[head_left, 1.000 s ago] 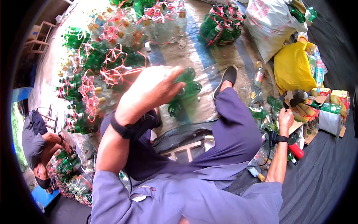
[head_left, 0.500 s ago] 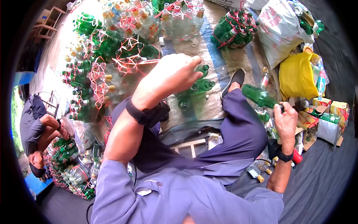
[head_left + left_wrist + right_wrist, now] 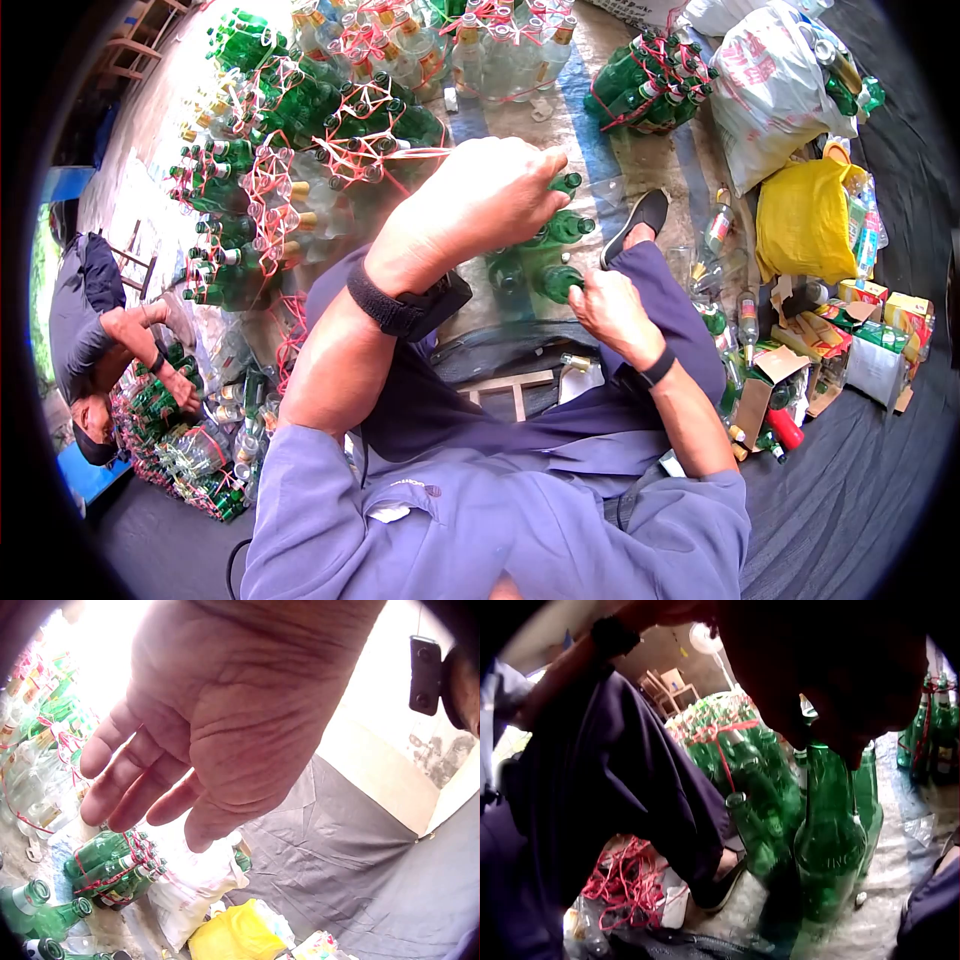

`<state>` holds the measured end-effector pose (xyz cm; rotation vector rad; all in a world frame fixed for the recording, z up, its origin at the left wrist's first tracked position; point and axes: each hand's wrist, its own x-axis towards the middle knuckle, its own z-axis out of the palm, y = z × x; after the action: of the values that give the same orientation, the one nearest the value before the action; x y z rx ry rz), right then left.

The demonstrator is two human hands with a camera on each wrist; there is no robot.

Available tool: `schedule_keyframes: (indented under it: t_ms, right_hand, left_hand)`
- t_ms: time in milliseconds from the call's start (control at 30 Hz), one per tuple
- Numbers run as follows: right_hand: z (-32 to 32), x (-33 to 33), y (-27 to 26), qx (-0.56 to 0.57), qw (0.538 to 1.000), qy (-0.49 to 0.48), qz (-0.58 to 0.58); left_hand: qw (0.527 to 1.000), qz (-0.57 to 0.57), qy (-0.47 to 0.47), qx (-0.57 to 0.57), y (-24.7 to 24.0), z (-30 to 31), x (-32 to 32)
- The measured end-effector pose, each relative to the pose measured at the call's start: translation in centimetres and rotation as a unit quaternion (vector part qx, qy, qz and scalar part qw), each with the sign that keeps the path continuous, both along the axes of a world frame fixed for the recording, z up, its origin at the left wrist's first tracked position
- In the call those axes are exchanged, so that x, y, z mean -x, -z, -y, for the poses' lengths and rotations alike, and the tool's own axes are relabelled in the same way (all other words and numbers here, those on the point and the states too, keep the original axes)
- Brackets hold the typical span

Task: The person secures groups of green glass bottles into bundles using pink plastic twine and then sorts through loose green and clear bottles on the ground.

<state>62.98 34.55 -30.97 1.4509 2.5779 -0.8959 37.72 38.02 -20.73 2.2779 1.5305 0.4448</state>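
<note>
My right hand (image 3: 617, 310) grips a green glass bottle (image 3: 829, 847) by its neck. In the right wrist view this bottle stands upright, close beside other green bottles, its top hidden by the dark hand. My left hand (image 3: 490, 195) is over the group of standing green bottles (image 3: 570, 227), palm down. Its fingers (image 3: 112, 799) are loosely bent and hold nothing in the left wrist view. Another green bottle (image 3: 759, 844) leans in the same group, near a shoe.
Bundles of bottles tied with red string (image 3: 375, 130) stand at the left. One green bundle (image 3: 650, 85) is at the back, near a white sack (image 3: 765, 85) and a yellow bag (image 3: 810, 220). Cartons (image 3: 765, 390) and loose bottles lie at the right. Another person (image 3: 95, 320) crouches at far left.
My right hand has taken a green bottle from the pile on the right and brought it left to the standing group. My left hand stays over those bottles while the view shifts.
</note>
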Motion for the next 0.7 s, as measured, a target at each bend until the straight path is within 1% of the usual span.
schedule_keyframes:
  t_ms: [167, 233, 300, 333, 400, 533, 633, 700]
  right_hand:
    - [0.1, 1.6, 4.3, 0.040, 0.999, 0.012, 0.006]
    - [0.2, 1.4, 6.4, 0.042, 0.999, 0.012, -0.003]
    - [0.1, 1.3, 7.6, 0.039, 0.998, 0.016, -0.041]
    - [0.0, 1.1, 8.1, 0.039, 0.998, 0.017, -0.041]
    - [-0.1, 1.3, 8.1, 0.040, 0.997, 0.019, -0.070]
    - [0.1, 1.9, 8.1, 0.018, 0.996, 0.032, -0.076]
    - [0.6, 2.0, 8.9, -0.001, 0.994, 0.033, -0.103]
    - [0.8, 2.1, 9.5, 0.125, 0.984, 0.091, -0.087]
  left_hand:
    - [1.000, -0.002, -0.001, 0.000, 0.0, 0.0, 0.0]
    - [1.000, -0.006, 0.000, 0.000, 0.0, 0.0, -0.1]
    - [1.000, -0.007, 0.002, 0.003, -0.1, 0.0, -0.2]
    - [1.000, -0.006, 0.003, 0.003, -0.1, 0.0, -0.2]
    - [1.000, -0.014, 0.005, 0.010, -0.1, 0.1, -0.3]
    - [1.000, -0.014, 0.006, 0.008, -0.1, 0.1, -0.4]
    - [1.000, -0.013, 0.006, 0.013, -0.1, 0.1, -0.5]
    - [0.999, -0.024, 0.007, 0.019, 0.0, 0.0, -0.6]
